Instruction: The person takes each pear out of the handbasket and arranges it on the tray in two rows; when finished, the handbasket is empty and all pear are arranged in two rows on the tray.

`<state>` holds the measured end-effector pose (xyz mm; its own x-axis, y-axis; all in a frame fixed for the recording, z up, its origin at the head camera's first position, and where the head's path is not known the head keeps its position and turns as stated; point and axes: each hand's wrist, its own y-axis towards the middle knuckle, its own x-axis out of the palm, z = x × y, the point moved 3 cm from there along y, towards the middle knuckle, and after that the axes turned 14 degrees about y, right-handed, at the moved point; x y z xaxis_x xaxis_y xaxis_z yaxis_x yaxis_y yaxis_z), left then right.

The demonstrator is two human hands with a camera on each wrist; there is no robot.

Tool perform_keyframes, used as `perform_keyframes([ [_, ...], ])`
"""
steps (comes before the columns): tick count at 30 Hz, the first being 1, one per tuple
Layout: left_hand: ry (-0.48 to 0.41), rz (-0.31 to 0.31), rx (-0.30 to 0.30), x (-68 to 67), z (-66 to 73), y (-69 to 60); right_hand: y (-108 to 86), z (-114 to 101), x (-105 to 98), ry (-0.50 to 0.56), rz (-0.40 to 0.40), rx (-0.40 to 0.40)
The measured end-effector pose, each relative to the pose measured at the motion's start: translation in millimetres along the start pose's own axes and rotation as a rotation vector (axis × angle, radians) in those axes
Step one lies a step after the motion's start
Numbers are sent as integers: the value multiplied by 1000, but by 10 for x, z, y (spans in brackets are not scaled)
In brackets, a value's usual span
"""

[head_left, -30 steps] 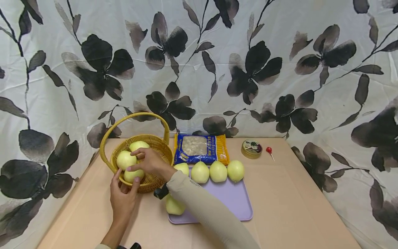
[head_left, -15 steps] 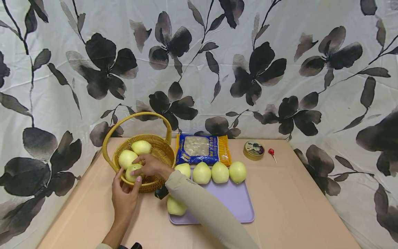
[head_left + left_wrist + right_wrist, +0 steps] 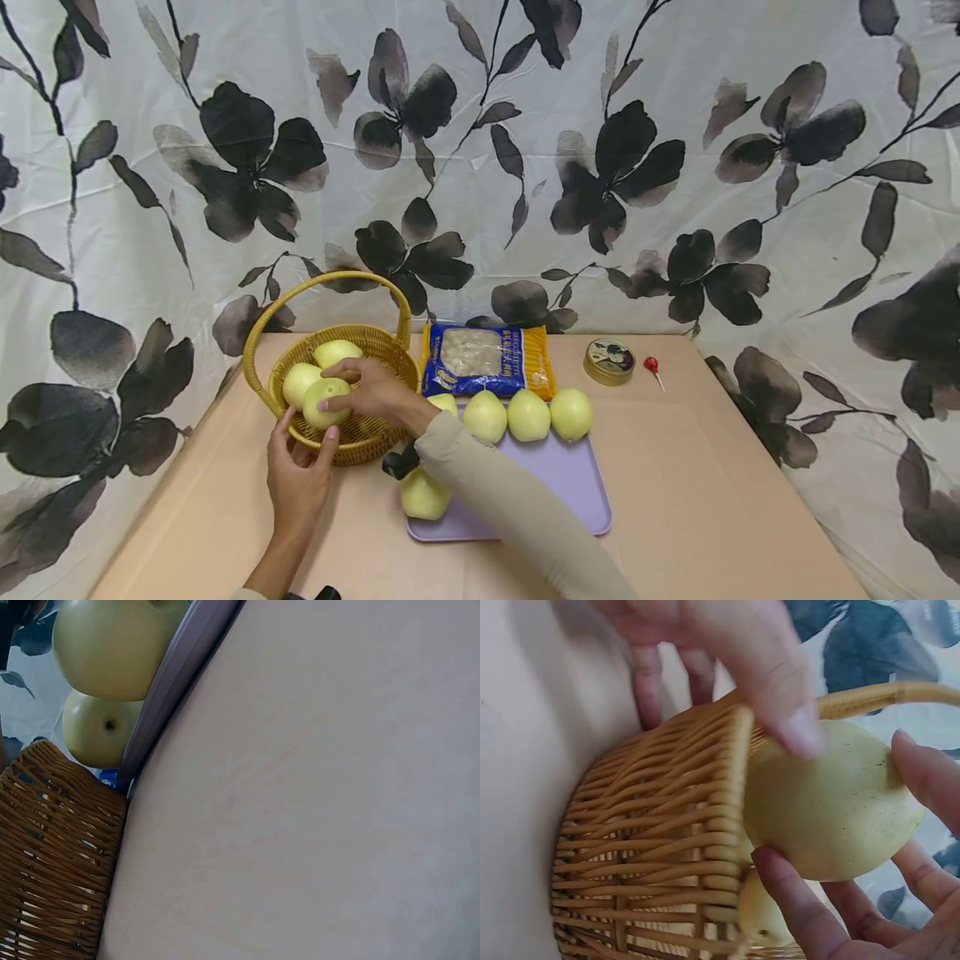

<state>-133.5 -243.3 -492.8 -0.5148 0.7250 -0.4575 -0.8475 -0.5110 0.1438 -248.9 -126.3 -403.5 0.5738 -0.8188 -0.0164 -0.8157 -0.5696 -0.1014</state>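
My right hand [image 3: 372,390] grips a yellow-green pear [image 3: 324,403] in the front left of the wicker basket [image 3: 365,455]. Seen from the right wrist, the fingers and thumb spread around this pear [image 3: 840,802], which sits higher than the basket's rim. Two more pears lie behind it, the left one [image 3: 298,382] and the rear one [image 3: 337,354]. With its thumb at the rim and fingers along the outer wall, my left hand [image 3: 298,479] holds the basket's front left side. The left wrist view shows the basket [image 3: 56,855] but hardly any of the hand.
To the right of the basket lies a purple tray [image 3: 555,483] with several pears along its far edge and one pear [image 3: 425,495] at its near left corner. Behind are a blue-and-yellow food bag [image 3: 480,360], a round tin [image 3: 609,362] and a red lollipop [image 3: 652,365].
The right hand has closed round the front pear and raised it somewhat from the basket's bottom. My left hand keeps its place on the basket.
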Motion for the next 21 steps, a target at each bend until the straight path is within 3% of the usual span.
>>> perform_keyframes([
  [10, -11, 1, -6, -11, -11, 14, -325, -224, -230, 4, 9, -108],
  [21, -17, -5, 20, -7, -4, 4, -736, -206, -564, 39, 16, -216],
])
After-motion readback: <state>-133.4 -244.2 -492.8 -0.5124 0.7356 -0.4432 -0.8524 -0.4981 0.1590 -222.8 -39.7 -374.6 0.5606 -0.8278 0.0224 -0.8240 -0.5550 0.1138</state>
